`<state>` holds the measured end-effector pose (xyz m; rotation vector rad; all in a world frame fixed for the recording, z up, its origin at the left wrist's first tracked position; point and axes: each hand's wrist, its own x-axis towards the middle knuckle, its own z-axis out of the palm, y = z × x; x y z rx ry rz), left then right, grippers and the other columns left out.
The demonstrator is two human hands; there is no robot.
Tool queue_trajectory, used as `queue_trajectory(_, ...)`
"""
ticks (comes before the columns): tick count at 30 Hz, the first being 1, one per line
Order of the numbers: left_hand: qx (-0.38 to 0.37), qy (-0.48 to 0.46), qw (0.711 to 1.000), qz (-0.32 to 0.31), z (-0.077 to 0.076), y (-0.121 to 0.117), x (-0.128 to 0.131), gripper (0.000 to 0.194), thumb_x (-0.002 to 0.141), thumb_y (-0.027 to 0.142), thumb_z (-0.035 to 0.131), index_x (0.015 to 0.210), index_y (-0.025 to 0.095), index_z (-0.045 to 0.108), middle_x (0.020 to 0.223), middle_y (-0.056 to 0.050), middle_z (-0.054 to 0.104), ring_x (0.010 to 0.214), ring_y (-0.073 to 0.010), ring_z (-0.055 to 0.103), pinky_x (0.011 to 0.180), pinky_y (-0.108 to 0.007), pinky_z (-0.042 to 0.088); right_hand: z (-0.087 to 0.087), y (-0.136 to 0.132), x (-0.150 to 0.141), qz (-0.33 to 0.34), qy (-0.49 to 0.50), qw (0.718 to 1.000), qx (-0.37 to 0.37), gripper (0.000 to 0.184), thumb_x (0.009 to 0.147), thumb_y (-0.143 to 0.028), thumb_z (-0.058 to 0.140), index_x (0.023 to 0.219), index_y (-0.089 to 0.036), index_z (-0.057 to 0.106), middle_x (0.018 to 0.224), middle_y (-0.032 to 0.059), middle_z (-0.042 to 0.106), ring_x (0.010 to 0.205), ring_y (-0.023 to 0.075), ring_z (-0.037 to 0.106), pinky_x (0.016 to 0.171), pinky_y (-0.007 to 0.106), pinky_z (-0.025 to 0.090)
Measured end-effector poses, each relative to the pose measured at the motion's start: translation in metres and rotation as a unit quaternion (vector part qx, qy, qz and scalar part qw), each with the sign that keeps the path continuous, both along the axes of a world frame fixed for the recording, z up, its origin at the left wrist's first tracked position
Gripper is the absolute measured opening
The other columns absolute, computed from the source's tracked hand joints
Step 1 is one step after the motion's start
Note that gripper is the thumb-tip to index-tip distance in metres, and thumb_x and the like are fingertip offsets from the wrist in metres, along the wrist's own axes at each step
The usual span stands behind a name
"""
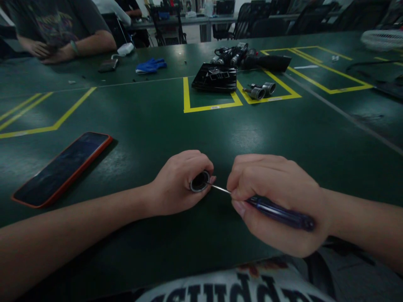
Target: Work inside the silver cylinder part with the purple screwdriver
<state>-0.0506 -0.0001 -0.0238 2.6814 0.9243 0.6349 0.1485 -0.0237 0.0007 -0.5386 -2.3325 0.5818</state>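
Observation:
My left hand point(181, 182) is wrapped round a small hollow cylinder point(199, 181) with a silvery rim and a dark inside; its open end faces me and the rest is hidden in my fingers. In my right hand point(277, 201) is a screwdriver point(280, 212) with a dark blue handle, pinched near the front by thumb and fingers. Its thin metal shaft points left, and the tip meets the right side of the cylinder's rim. Whether the tip reaches inside, I cannot tell. Both hands are just above the green table point(151, 134).
A phone point(63, 167) in an orange case lies at left. Farther back are a glossy black part point(215, 77), two metal-ringed cylinders point(262, 90), a pile of black parts point(233, 55) and a blue glove point(151, 66). Yellow tape marks the tabletop. Another person point(63, 29) sits across at left.

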Motion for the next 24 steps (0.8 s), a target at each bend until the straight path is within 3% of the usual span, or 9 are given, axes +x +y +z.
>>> queue_trajectory(24, -0.014, -0.014, 1.000, -0.006, 0.0004, 0.0019, -0.0002, 0.008, 0.077, 0.016, 0.049, 0.069, 0.017, 0.046, 0.064, 0.001, 0.051, 0.059, -0.0115, 0.048, 0.055, -0.024, 0.036, -0.0015, 0.0025, 0.0005, 0.051, 0.022, 0.998, 0.029, 0.017, 0.068, -0.002, 0.046, 0.060, -0.018, 0.044, 0.058, 0.0032, 0.057, 0.056, 0.0117, 0.049, 0.055, 0.026, 0.042)
